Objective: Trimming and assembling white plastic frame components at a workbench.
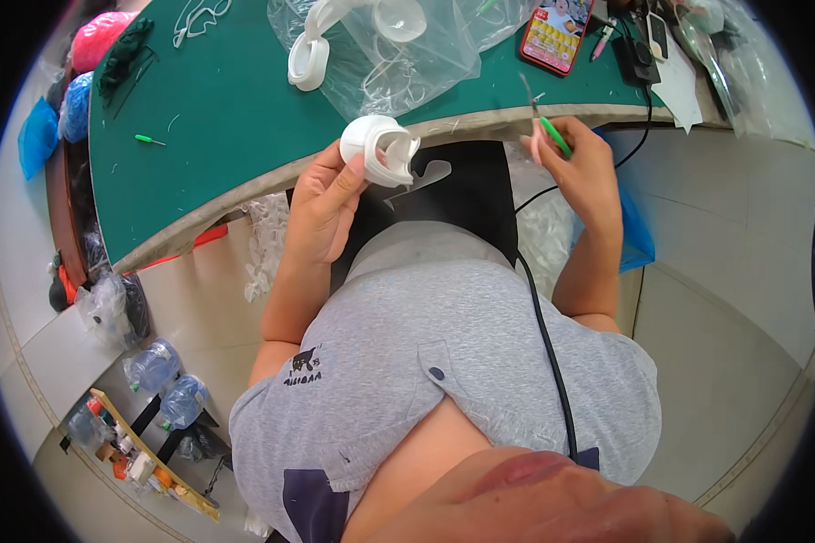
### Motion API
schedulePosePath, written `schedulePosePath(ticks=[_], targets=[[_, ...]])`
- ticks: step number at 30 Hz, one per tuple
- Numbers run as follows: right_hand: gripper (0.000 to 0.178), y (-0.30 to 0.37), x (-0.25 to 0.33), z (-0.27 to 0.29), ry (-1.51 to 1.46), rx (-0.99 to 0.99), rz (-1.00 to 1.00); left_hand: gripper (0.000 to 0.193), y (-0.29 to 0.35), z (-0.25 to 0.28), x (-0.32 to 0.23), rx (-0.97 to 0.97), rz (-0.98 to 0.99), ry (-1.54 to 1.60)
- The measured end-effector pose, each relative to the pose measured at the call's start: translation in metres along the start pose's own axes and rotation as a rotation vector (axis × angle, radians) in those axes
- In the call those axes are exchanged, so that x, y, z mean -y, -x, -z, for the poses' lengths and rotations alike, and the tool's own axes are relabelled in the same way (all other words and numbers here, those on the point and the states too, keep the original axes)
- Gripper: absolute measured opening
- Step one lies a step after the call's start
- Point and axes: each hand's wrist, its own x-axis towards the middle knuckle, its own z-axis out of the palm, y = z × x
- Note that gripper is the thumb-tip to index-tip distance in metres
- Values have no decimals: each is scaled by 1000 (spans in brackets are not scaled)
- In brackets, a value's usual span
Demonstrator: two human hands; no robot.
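My left hand (328, 206) is closed round a white hollow plastic part (362, 138), thumb on its near side. The part is round with a cut-out opening turned to the right, and it hangs just off the table's near edge. Off to the right, my right hand (589, 172) grips a small tool by its green handle (555, 137). Its thin metal tip points up and away from me, apart from the white part. I cannot make out the tip's exact shape.
On the green table (217, 118) lie a clear plastic bag (444, 68), another white plastic part (309, 63), a small green-handled tool (149, 139) and a lit phone (555, 36). A black cable (539, 317) runs down over my shirt. White scraps (268, 235) hang below the table edge.
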Motion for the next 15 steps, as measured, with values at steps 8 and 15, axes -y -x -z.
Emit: schedulePosePath(ticks=[8, 15], targets=[[44, -51, 0, -43, -27, 87, 160, 36, 6, -9, 5, 45, 59, -75], [27, 5, 48, -67, -282, 285, 398, 20, 7, -15, 22, -72, -195, -602]])
